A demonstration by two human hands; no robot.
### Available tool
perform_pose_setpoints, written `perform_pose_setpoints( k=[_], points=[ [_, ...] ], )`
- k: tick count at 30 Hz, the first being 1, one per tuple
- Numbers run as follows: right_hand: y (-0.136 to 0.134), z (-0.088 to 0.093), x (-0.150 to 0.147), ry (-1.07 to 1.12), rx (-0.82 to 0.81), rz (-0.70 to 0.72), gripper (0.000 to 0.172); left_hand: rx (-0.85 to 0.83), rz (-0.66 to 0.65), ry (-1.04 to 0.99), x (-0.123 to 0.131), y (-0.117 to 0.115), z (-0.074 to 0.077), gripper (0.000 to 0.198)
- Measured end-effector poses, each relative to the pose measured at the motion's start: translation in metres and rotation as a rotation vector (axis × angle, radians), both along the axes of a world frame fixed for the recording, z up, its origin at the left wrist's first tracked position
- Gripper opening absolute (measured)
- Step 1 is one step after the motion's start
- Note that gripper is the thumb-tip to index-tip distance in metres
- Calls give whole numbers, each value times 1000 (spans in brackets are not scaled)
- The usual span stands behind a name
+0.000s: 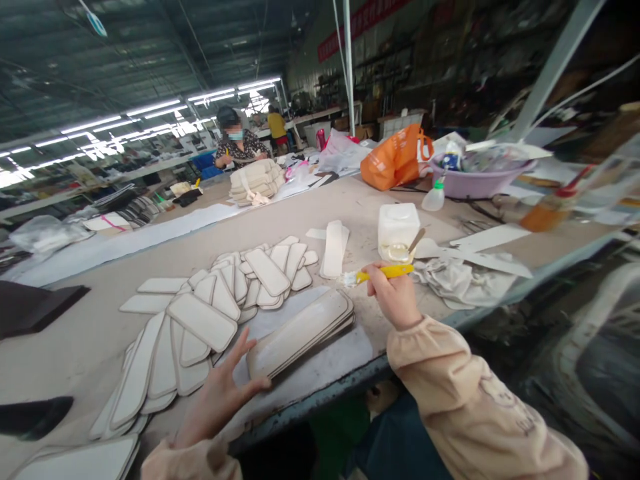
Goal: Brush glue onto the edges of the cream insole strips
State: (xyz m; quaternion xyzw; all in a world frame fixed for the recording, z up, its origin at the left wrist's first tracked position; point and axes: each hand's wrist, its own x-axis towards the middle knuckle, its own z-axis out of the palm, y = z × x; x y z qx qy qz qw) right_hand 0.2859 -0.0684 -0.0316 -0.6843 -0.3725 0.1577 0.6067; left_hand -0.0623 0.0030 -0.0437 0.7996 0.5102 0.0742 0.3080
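Observation:
My right hand is closed round the yellow handle of a brush, whose pale bristles point left above the table. Near the front edge lies a stack of long, round-cornered cream panels, its top one looking shiny in places. My left hand has its thumb and fingers spread at the near left end of that stack; the thumb is at its corner. Beyond and to the left, many similar loose panels overlap in a fanned heap. A white plastic container with a cut opening and a stick in it stands beyond my right hand.
Crumpled white cloth and paper strips lie to the right. Farther back are an orange bag, a small squeeze bottle and a purple basin. A masked co-worker sits across the table behind stacked panels.

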Motion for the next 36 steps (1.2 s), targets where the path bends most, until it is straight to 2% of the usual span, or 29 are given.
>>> perform_pose_setpoints(
  k=[3, 6, 9, 11, 12, 14, 17, 21, 25, 29, 32, 36],
  points=[
    [-1, 2, 11, 169, 131, -52, 30, -34, 61, -25, -7, 9, 6, 84],
    [-3, 4, 22, 279, 250, -74, 30, 48, 43, 112, 8, 24, 34, 72],
    [-8, 7, 31, 327, 337, -112, 29, 235, -92, 240, 55, 44, 67, 58],
    [-11, 10, 36, 344, 382, -146, 29, 306, -248, 238, 100, 59, 78, 55],
    [-12, 11, 38, 352, 400, -161, 29, 331, -308, 236, 125, 68, 79, 53],
    [-13, 13, 41, 365, 427, -184, 29, 368, -447, 300, 174, 83, 70, 49],
    [-15, 13, 45, 351, 438, -190, 28, 389, -535, 416, 236, 103, 45, 43],
    [-17, 11, 50, 336, 421, -211, 29, 336, -581, 470, 287, 121, 13, 34],
    [-17, 11, 55, 351, 425, -214, 29, 278, -616, 514, 303, 128, -1, 23],
    [-16, 10, 54, 371, 445, -197, 29, 270, -589, 468, 300, 131, 2, 29],
    [-16, 9, 50, 357, 434, -211, 28, 328, -481, 350, 289, 131, 19, 27],
    [-14, 3, 46, 247, 472, -141, 28, 453, -246, 135, 250, 117, 63, 30]
  ],
)
